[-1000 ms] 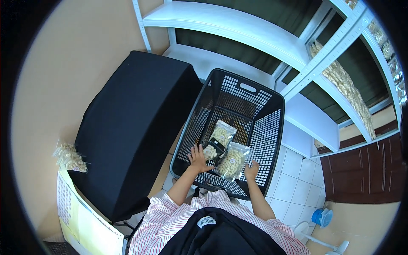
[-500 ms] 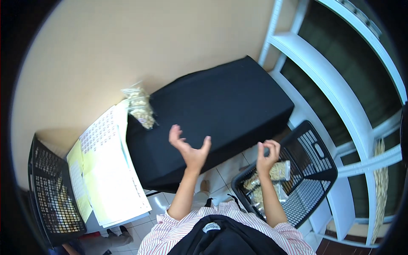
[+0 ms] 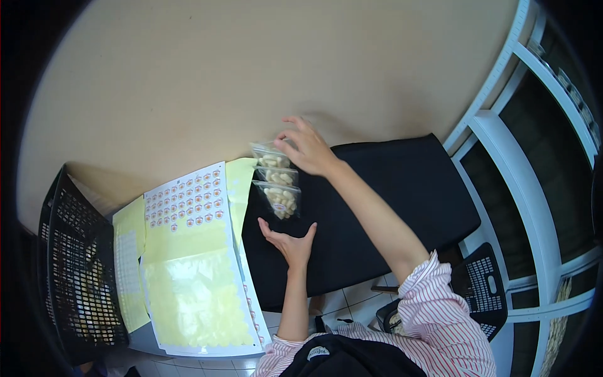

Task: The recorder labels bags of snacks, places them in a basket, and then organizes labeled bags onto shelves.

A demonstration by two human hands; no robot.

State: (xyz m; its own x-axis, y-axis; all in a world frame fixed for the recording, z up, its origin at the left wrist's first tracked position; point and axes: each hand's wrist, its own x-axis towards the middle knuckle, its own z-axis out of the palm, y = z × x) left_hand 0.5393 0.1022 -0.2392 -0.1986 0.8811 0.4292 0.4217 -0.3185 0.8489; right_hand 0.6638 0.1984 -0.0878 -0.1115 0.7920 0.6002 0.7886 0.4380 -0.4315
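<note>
With the row of clear bags of pale pieces as the clock's centre, my left hand lies at 6 o'clock, palm toward the bags, thumb and fingers spread wide around nothing. My right hand reaches in at 1 o'clock, its fingers parted and bent over the farthest bag; I cannot tell whether a fingertip touches it.

I count three bags, overlapping in a line from 12 toward 6 on a black cloth that stretches away to 3 o'clock. The nearest one shows a small label.

Between 7 and 8, yellow-and-white sheets lie close by, some carrying rows of small round stickers. A black slotted basket stands at 8, beyond the sheets. At 4, past my striped sleeve, is another black basket, and white shelving rises at 3.
</note>
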